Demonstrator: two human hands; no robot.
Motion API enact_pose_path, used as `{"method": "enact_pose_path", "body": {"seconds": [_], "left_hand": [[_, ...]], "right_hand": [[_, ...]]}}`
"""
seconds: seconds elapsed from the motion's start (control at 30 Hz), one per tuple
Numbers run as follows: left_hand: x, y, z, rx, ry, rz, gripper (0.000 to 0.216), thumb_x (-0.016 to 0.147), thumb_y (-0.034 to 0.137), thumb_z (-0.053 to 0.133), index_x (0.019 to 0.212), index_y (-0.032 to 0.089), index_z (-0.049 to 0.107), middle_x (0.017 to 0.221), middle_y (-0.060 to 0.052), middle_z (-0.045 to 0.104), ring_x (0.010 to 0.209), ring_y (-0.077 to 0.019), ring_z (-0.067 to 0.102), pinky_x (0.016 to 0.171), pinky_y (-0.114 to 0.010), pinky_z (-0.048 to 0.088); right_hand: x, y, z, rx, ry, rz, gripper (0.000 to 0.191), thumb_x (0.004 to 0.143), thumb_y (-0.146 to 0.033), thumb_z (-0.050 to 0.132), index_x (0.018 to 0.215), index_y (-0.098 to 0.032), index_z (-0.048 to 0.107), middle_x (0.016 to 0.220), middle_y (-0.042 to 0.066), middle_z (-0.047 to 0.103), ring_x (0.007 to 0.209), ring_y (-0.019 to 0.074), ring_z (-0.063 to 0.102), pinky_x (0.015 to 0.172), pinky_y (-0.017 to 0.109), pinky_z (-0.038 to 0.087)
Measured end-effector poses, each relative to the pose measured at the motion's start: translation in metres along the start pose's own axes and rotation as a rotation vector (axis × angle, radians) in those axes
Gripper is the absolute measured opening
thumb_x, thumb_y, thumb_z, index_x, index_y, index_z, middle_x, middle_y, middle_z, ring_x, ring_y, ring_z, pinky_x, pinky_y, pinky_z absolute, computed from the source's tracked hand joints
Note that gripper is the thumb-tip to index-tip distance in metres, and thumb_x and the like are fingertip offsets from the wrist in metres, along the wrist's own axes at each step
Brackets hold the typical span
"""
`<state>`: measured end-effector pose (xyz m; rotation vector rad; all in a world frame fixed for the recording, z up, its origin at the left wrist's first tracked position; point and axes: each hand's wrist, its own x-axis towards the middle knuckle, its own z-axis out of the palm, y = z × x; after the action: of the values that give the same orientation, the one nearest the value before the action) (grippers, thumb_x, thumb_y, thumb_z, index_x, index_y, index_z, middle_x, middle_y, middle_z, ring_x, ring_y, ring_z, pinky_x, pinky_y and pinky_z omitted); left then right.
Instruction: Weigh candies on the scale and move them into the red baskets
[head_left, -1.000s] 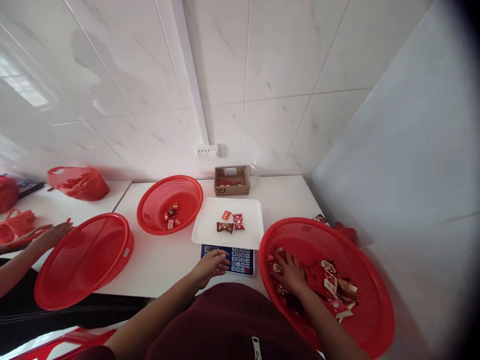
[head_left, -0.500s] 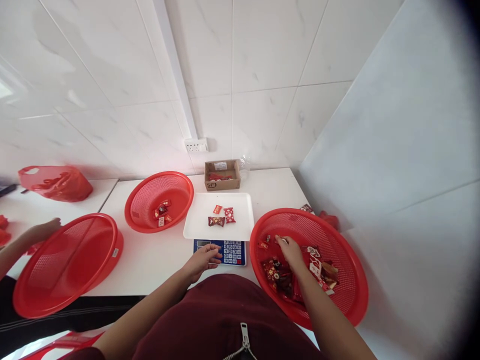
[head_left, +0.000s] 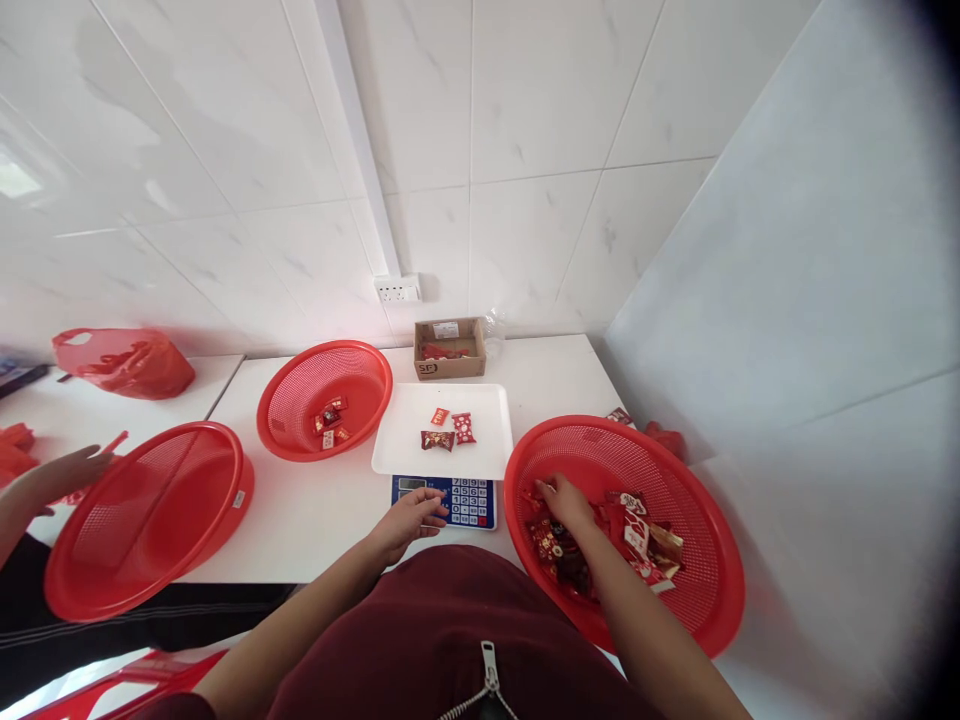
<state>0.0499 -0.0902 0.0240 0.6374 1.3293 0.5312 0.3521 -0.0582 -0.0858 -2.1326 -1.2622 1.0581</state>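
My right hand (head_left: 566, 503) reaches into the large red basket (head_left: 712, 600) on the right. Its fingers are bent together beside small red wrapped candies (head_left: 531, 497); what they hold is hidden. More candies and larger snack packets (head_left: 636, 530) lie around that hand. My left hand (head_left: 411, 522) hovers over the near edge of the blue scale keypad (head_left: 469, 502), empty, with loosely curled fingers apart. On the scale's white tray (head_left: 390, 455) are a small red-orange packet (head_left: 439, 416), a dark red twist-wrapped candy (head_left: 437, 440) and a red dotted packet (head_left: 464, 428).
A second red basket (head_left: 281, 400) holds several small candies. Behind the tray stands a cardboard box (head_left: 450, 367). At left, another person's hand (head_left: 67, 475) is beside a tilted red basket (head_left: 150, 540). A red plastic bag (head_left: 135, 365) sits near the wall.
My right hand has moved left and down among the candies; a small packet seen at its fingertips no longer shows. My left hand stays over the scale. The other person's hand has shifted slightly.
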Motion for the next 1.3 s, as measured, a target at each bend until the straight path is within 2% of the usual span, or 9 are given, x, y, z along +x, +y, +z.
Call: {"method": "enact_pose_path", "body": {"seconds": [0.13,0.33,0.43,0.57,0.7,0.83,0.97,1.1,1.3], "left_hand": [[0.0,0.0,0.0,-0.008,0.001,-0.007,0.039,0.071,0.044,0.068,0.098,0.017,0.056,0.087,-0.004,0.062,0.073,-0.0131,0.058,0.075,-0.03,0.043],[-0.008,0.008,0.008,0.002,-0.045,-0.004,0.038,0.071,0.042,0.069,0.097,0.018,0.057,0.088,-0.004,0.062,0.075,-0.0139,0.059,0.076,-0.031,0.042],[-0.012,0.015,0.02,-0.046,-0.165,0.009,0.042,0.071,0.044,0.071,0.101,0.018,0.057,0.097,-0.008,0.063,0.086,-0.0177,0.061,0.082,-0.034,0.042],[-0.01,0.019,0.037,-0.161,-0.372,0.015,0.046,0.074,0.049,0.067,0.109,0.021,0.056,0.116,-0.01,0.058,0.098,-0.0212,0.059,0.085,-0.037,0.044],[-0.006,0.015,0.04,-0.171,-0.519,-0.001,0.043,0.074,0.046,0.069,0.106,0.02,0.057,0.098,-0.007,0.063,0.086,-0.0196,0.063,0.079,-0.036,0.047],[-0.001,0.008,0.031,-0.193,-0.418,-0.058,0.04,0.069,0.038,0.076,0.098,0.019,0.056,0.079,-0.001,0.063,0.066,-0.0146,0.063,0.072,-0.033,0.048],[0.01,0.011,0.024,-0.3,-0.209,-0.079,0.03,0.074,0.033,0.072,0.091,0.018,0.053,0.075,0.0,0.061,0.06,-0.0107,0.06,0.069,-0.029,0.049],[0.022,0.024,0.02,-0.44,-0.046,0.007,0.035,0.081,0.03,0.063,0.11,0.021,0.045,0.083,-0.002,0.063,0.068,-0.0127,0.063,0.072,-0.028,0.05],[0.023,0.034,0.011,-0.378,0.114,0.075,0.069,0.076,0.009,0.061,0.134,0.024,0.028,0.088,-0.002,0.062,0.07,-0.0105,0.063,0.077,-0.026,0.049]], "right_hand": [[-0.007,0.005,-0.012,0.141,0.06,0.024,0.03,0.073,-0.049,0.053,0.072,-0.019,0.061,0.074,0.009,0.07,0.079,0.0243,0.065,0.075,0.035,0.046],[-0.037,-0.016,-0.035,0.412,0.072,0.007,0.041,0.073,-0.059,0.049,0.078,-0.021,0.06,0.081,0.005,0.07,0.079,0.0201,0.064,0.071,0.03,0.049],[-0.061,-0.049,-0.036,0.565,-0.081,-0.085,0.036,0.069,-0.057,0.06,0.077,-0.022,0.062,0.074,0.001,0.067,0.073,0.0178,0.061,0.069,0.029,0.048],[-0.091,-0.093,-0.011,0.53,-0.385,-0.299,0.033,0.072,-0.054,0.061,0.074,-0.021,0.062,0.071,0.0,0.064,0.069,0.0168,0.058,0.068,0.029,0.047],[-0.104,-0.114,0.016,0.506,-0.491,-0.366,0.037,0.072,-0.056,0.059,0.087,-0.022,0.065,0.088,0.004,0.067,0.087,0.022,0.061,0.082,0.036,0.046],[-0.106,-0.116,0.019,0.573,-0.457,-0.25,0.045,0.067,-0.057,0.063,0.097,-0.024,0.064,0.1,0.005,0.067,0.098,0.023,0.06,0.09,0.037,0.044],[-0.104,-0.112,0.017,0.611,-0.468,-0.15,0.048,0.065,-0.055,0.066,0.101,-0.023,0.063,0.082,0.003,0.068,0.078,0.0203,0.063,0.074,0.034,0.05],[-0.101,-0.106,0.018,0.674,-0.414,-0.067,0.044,0.064,-0.049,0.068,0.099,-0.023,0.063,0.065,0.0,0.063,0.067,0.0188,0.061,0.062,0.031,0.05],[-0.101,-0.102,0.014,0.777,-0.399,-0.028,0.033,0.061,-0.042,0.072,0.09,-0.026,0.066,0.068,0.0,0.066,0.072,0.0181,0.064,0.065,0.029,0.053]]}}
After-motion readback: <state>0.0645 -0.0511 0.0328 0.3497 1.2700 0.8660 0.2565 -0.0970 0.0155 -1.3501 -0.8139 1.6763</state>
